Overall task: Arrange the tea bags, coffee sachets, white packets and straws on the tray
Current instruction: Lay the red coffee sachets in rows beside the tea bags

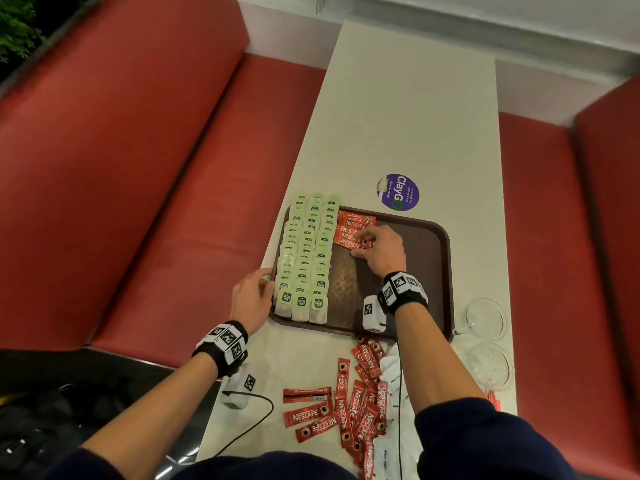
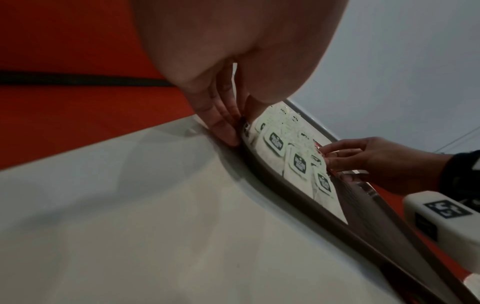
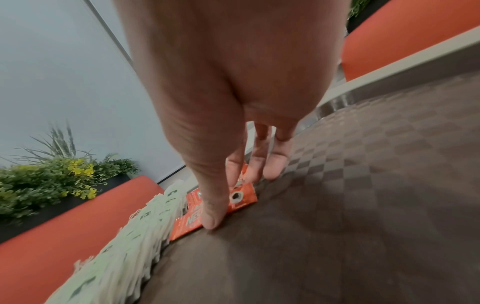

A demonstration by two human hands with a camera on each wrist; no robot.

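Red coffee sachets (image 1: 353, 227) overlap beside green-tagged tea bags (image 1: 304, 258) on brown tray (image 1: 429, 258)

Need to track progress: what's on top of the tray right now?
On the tray: three rows of tea bags and a short stack of coffee sachets. The right hand covers the nearest sachet's end.

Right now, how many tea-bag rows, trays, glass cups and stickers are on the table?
Tea-bag rows: 3
Tray: 1
Glass cups: 2
Sticker: 1
Total: 7
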